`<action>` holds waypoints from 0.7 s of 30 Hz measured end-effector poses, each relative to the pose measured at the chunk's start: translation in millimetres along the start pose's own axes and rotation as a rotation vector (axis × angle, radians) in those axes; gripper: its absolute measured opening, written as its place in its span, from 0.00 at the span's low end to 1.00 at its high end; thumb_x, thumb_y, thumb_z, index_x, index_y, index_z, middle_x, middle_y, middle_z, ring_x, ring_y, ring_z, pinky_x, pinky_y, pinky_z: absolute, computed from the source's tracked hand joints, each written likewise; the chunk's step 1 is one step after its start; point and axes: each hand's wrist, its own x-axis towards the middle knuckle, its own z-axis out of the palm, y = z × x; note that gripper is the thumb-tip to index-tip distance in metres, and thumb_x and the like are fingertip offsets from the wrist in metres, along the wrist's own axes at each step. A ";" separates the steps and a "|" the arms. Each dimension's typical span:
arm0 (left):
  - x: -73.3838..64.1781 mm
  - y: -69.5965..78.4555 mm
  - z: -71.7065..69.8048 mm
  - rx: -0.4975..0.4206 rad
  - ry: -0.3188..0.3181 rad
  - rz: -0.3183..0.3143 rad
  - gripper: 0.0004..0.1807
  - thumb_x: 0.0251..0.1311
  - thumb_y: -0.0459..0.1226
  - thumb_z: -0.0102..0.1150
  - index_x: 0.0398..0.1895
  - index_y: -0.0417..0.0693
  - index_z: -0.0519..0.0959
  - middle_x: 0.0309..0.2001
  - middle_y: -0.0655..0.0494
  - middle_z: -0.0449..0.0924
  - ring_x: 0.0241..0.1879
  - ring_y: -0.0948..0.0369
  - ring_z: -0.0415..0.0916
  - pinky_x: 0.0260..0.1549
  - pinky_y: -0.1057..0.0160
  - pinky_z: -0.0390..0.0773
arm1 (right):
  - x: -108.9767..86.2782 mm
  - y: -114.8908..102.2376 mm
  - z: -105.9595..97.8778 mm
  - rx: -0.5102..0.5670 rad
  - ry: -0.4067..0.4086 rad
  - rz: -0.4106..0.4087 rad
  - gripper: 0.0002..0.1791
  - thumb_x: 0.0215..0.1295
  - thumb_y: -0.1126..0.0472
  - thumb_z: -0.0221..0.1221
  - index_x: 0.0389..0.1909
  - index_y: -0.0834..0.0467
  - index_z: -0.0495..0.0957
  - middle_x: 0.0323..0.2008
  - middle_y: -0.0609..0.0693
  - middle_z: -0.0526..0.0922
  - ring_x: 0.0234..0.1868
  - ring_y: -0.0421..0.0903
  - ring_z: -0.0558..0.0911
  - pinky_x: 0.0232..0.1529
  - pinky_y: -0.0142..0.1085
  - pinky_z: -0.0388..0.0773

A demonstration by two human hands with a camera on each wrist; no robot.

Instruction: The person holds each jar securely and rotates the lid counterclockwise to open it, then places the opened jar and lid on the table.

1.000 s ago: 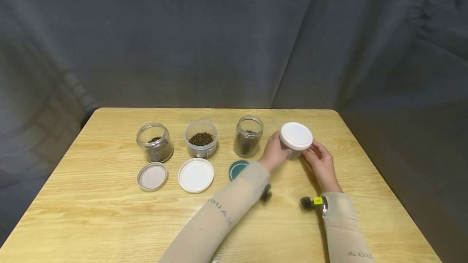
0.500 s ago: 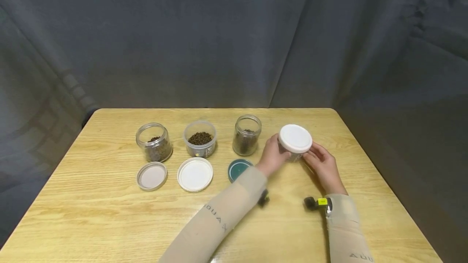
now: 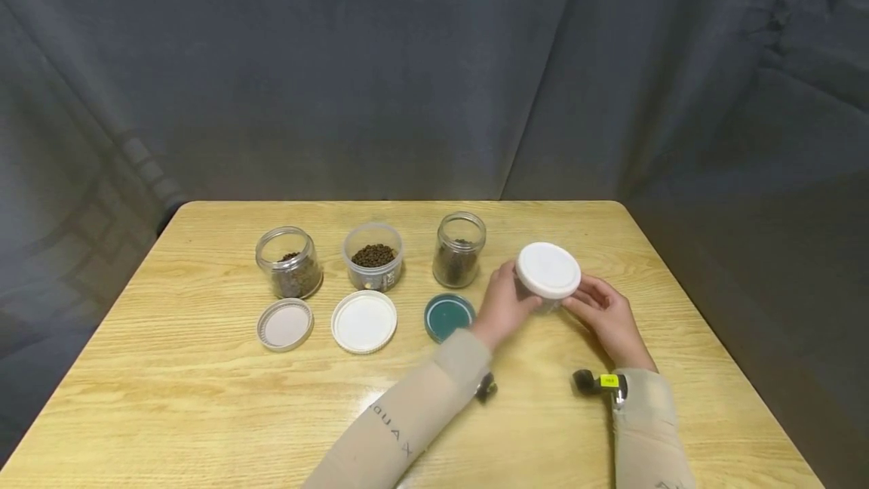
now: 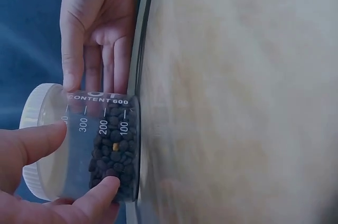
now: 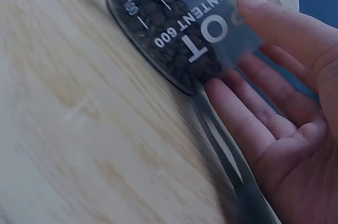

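A clear plastic jar (image 4: 79,147) with a white lid (image 3: 548,270) is held upright at the right side of the table, partly filled with dark brown pellets (image 5: 156,15). My left hand (image 3: 503,306) grips its left side, thumb and fingers spread along the wall in the left wrist view. On the opposite side my right hand (image 3: 613,323) holds it, thumb on the wall and fingers curling behind. White print on the wall reads "CONTENT 600" above a measuring scale. In the head view the lid and hands hide most of the jar's body.
Three uncovered containers with pellets stand to the left: a glass jar (image 3: 299,278), a plastic tub (image 3: 370,278) and a taller glass jar (image 3: 458,266). Before them lie a beige lid (image 3: 285,324), a white lid (image 3: 363,322) and a green lid (image 3: 448,315). Grey curtains surround the table (image 3: 237,413).
Both hands have brought the lidded jar slightly toward the person, and the right forearm has shifted a little to the right. The other containers and lids stay put.
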 end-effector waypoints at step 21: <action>-19.8 -2.9 -3.1 -0.013 0.016 0.044 0.44 0.51 0.34 0.77 0.72 0.41 0.65 0.64 0.42 0.71 0.63 0.51 0.73 0.67 0.54 0.72 | -7.6 8.1 -10.6 0.108 -0.155 -0.089 0.30 0.66 0.74 0.62 0.67 0.56 0.69 0.61 0.42 0.75 0.56 0.34 0.80 0.57 0.26 0.78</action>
